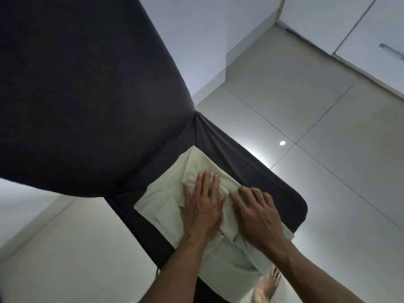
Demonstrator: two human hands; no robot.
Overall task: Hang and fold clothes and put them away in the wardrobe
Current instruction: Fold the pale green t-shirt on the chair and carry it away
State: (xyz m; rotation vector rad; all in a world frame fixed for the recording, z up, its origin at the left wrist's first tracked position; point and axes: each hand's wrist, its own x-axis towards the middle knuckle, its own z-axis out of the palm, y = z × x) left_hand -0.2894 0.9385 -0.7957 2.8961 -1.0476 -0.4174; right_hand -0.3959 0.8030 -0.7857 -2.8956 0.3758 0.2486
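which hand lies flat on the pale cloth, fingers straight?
The left hand: its fingers lie straight and flat on the pale green cloth. The right hand has bent fingers pressing a fold.
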